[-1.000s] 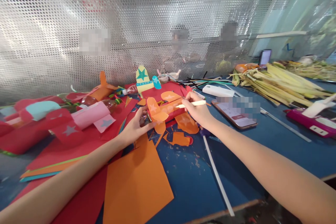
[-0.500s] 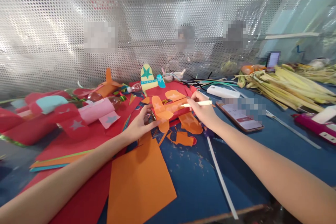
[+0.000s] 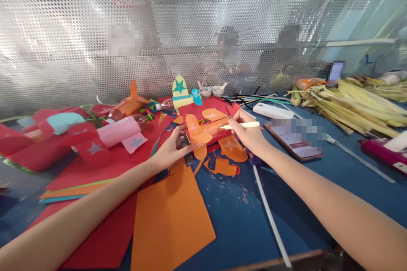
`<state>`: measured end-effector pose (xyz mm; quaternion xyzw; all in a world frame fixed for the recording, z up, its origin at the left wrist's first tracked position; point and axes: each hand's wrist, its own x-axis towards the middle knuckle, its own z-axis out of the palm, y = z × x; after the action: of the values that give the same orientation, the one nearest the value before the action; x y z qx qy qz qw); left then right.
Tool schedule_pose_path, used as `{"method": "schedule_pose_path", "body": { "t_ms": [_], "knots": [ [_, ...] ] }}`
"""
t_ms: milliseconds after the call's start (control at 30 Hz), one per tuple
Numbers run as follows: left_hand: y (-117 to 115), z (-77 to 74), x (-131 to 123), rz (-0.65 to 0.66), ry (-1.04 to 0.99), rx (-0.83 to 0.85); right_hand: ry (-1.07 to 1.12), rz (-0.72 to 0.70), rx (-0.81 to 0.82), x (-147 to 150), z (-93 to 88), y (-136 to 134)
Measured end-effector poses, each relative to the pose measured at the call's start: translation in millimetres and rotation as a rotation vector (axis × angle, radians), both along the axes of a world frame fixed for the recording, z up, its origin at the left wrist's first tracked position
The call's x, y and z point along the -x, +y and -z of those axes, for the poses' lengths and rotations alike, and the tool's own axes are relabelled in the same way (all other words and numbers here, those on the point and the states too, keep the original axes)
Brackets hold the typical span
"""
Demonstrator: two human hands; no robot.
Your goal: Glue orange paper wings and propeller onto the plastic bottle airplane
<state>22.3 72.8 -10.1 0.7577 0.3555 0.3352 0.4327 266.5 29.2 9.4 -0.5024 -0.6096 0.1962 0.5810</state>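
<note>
An orange paper airplane (image 3: 199, 135) with pale star shapes lies at the middle of the table. My left hand (image 3: 173, 148) grips its tail end, thumb on the near side and fingers curled behind. In my right hand (image 3: 246, 129) is a cream-coloured pen (image 3: 252, 125), pinched so that its tip rests at the orange body. Orange paper scraps (image 3: 222, 167) lie just below the airplane, and a large orange sheet (image 3: 171, 220) is nearer to me.
Red (image 3: 92, 152) and pink (image 3: 119, 131) paper airplanes lie left, a yellow one (image 3: 182, 99) behind. A phone (image 3: 292, 139), a white stick (image 3: 270, 216) and dried husks (image 3: 343, 103) are right. People sit behind a perforated screen (image 3: 190, 17).
The whole view has shifted slightly, so most things appear a little further right. Both hands keep their hold, and the pen tip stays at the orange body.
</note>
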Motion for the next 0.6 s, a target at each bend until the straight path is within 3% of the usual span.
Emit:
{"method": "schedule_pose_path", "body": {
  "t_ms": [267, 500, 600],
  "knots": [
    [-3.0, -4.4, -2.2, -0.003, 0.008, 0.009, -0.007, -0.006, 0.007, 0.3, -1.1, -1.3],
    [-2.0, -5.7, 1.5, -0.019, 0.024, -0.019, 0.224, 0.004, -0.033, -3.3, -4.0, 3.5],
    [-2.3, -6.1, 2.5, -0.053, 0.074, -0.035, 0.219, 0.008, -0.02, -5.2, -3.5, 6.3]
  ]
}}
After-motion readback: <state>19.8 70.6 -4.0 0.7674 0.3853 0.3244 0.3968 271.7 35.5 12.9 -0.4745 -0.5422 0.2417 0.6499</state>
